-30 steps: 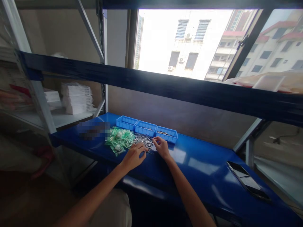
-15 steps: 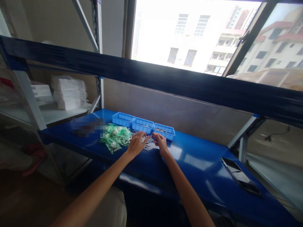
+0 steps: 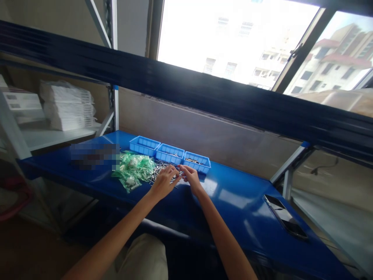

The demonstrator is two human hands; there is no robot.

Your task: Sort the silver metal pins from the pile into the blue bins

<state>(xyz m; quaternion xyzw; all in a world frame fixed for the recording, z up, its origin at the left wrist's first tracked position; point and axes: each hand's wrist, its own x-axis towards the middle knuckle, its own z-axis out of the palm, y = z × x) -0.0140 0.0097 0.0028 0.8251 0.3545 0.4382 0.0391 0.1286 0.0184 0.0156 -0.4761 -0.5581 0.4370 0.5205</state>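
Note:
My left hand hovers at a pile of small, thin silver metal pieces, possibly screws, on the blue table. Its fingers are curled together. Close beside it, my right hand has thumb and fingertips pinched together. The fingertips of both hands nearly meet over the pile's right side. What either hand grips is too small to make out. Behind them stand three blue bins in a row: the right bin and middle bin hold small metal pieces, and the left bin shows none.
Green plastic bags lie left of the pile, with a blurred-out item beyond them. A phone rests at the table's right. A dark blue shelf beam crosses above. White wrapped stacks sit on the left shelf.
My hands have drawn closer together over the pile, the right one moving leftward. The whole view has shifted slightly, so the table appears further left.

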